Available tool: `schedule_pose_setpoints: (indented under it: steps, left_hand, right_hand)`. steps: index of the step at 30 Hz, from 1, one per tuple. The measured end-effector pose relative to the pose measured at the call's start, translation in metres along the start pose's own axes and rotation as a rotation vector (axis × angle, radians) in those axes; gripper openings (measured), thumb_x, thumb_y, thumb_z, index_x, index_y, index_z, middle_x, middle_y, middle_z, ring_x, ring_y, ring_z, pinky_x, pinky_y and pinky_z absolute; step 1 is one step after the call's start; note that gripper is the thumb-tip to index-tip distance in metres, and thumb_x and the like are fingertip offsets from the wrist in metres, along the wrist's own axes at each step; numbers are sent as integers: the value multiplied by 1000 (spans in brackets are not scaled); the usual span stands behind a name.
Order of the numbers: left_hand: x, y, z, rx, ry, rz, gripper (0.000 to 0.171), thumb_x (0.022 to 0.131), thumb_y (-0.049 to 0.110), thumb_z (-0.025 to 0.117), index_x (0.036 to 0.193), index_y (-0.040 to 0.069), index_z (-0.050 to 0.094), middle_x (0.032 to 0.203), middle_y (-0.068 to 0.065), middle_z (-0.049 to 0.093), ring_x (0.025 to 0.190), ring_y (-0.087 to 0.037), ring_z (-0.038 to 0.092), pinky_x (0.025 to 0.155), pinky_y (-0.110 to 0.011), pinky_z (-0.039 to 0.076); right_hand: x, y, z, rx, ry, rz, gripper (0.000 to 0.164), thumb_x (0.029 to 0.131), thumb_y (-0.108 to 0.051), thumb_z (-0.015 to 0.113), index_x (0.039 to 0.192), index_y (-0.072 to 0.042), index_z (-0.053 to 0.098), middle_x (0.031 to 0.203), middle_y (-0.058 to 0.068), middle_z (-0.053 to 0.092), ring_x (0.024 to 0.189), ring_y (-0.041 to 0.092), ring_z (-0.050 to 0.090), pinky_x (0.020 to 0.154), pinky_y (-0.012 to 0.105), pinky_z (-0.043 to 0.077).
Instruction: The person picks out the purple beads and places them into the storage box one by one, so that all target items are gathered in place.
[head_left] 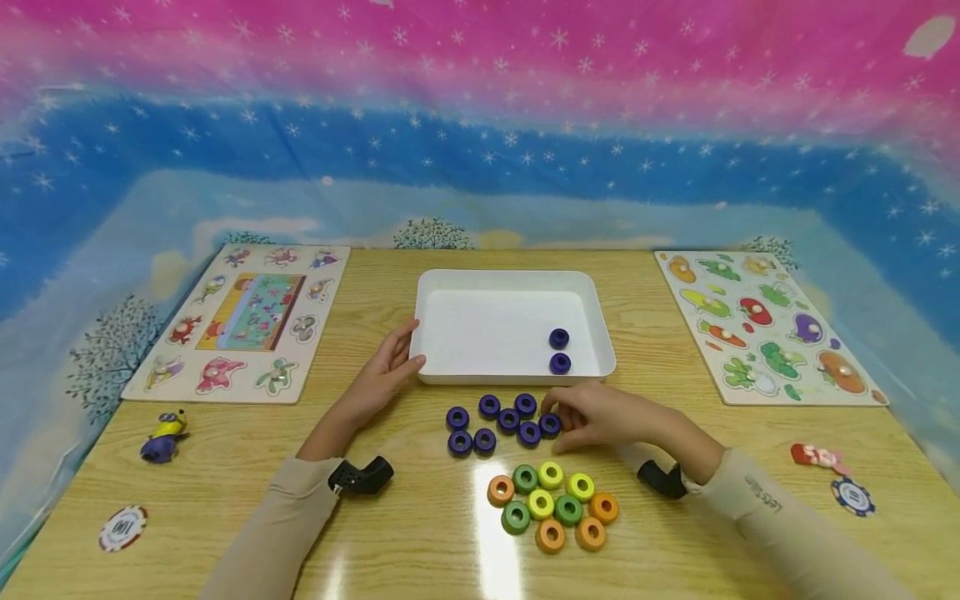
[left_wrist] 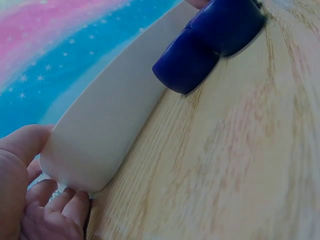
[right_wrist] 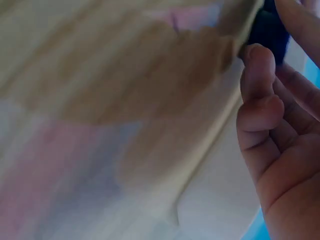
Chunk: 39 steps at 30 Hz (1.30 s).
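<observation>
My left hand (head_left: 381,375) holds the left front corner of a white tray (head_left: 480,379); in the left wrist view its thumb and fingers lie around that corner. Two dark purple rings (head_left: 559,363) lie inside the tray at its right side. Several more purple rings (head_left: 460,442) form a loose group on the table before it. At the right end of that group, my right hand (head_left: 600,414) pinches a purple ring (head_left: 550,426). The right wrist view shows this dark ring (right_wrist: 270,37) between thumb and fingers, partly hidden.
Nearer me lie several green, yellow and orange rings (head_left: 567,510). Puzzle boards flank the tray, one with sea animals (head_left: 315,321) on the left, one with vegetables (head_left: 757,333) on the right. Small figures (head_left: 165,437) and poker chips (head_left: 123,528) lie toward the sides.
</observation>
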<state>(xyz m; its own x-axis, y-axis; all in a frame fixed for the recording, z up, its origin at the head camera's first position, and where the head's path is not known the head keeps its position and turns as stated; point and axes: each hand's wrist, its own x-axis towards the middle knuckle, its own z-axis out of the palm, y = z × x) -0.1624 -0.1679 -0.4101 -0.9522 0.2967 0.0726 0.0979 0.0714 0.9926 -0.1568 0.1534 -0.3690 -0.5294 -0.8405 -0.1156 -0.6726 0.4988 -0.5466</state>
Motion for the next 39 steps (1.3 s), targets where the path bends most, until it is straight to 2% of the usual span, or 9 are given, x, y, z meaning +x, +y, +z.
schedule_pose_setpoints:
  steps: [5, 11, 15, 19, 23, 27, 33, 39]
  left_hand:
    - [0, 0, 0, -4, -1, 2, 61, 86, 24, 49, 135, 13, 15, 139, -3, 10, 124, -11, 11, 98, -29, 16]
    - [-1, 1, -1, 6, 1, -3, 60, 86, 25, 49, 135, 14, 15, 139, -2, 10, 124, -11, 11, 98, -29, 17]
    - [-1, -1, -2, 1, 0, -3, 58, 87, 23, 48, 135, 15, 16, 139, -2, 10, 124, -12, 12, 98, -29, 17]
    - [1, -2, -2, -10, -14, 1, 59, 87, 21, 48, 135, 14, 15, 139, -3, 9, 125, -15, 11, 98, -30, 18]
    - [1, -2, -2, -19, -20, 5, 60, 86, 23, 48, 135, 13, 14, 139, -3, 9, 125, -16, 11, 98, -31, 17]
    - [1, -1, -3, -28, -24, 9, 60, 86, 22, 48, 135, 13, 14, 139, -3, 8, 125, -16, 10, 98, -31, 16]
    - [2, 0, -3, -43, -37, 14, 59, 87, 20, 47, 135, 12, 13, 139, -4, 8, 125, -15, 9, 99, -31, 15]
    - [2, -1, -2, -39, -29, 18, 59, 87, 19, 47, 135, 12, 14, 139, -5, 8, 125, -16, 10, 99, -31, 15]
  right_hand:
    - [-2, -2, -4, 4, -2, 9, 26, 75, -32, 62, 94, -17, 52, 68, -9, 48, 57, 4, 45, 50, 19, 40]
    - [-2, -1, -41, -12, 59, 63, 30, 77, -34, 60, 100, -17, 52, 70, -9, 50, 59, 6, 47, 52, 22, 41]
    - [9, 16, -68, -35, 127, 107, 34, 77, -37, 59, 102, -16, 51, 73, -7, 52, 62, 7, 49, 54, 25, 42]
    - [28, 43, -84, -38, 182, 156, 36, 77, -35, 59, 102, -11, 52, 76, -2, 54, 65, 11, 50, 57, 28, 42]
    - [49, 65, -88, -71, 191, 244, 37, 77, -32, 60, 104, -8, 52, 79, 3, 54, 69, 15, 50, 60, 30, 41]
    - [62, 75, -87, -137, 157, 312, 36, 78, -27, 61, 105, -5, 53, 81, 5, 55, 72, 17, 50, 63, 31, 41]
    - [70, 77, -84, -212, 80, 367, 36, 75, -25, 64, 103, -4, 56, 79, 5, 55, 71, 18, 50, 61, 32, 40]
    - [67, 71, -86, -219, 64, 387, 46, 75, -19, 64, 114, -1, 49, 85, 9, 55, 78, 22, 51, 68, 35, 41]
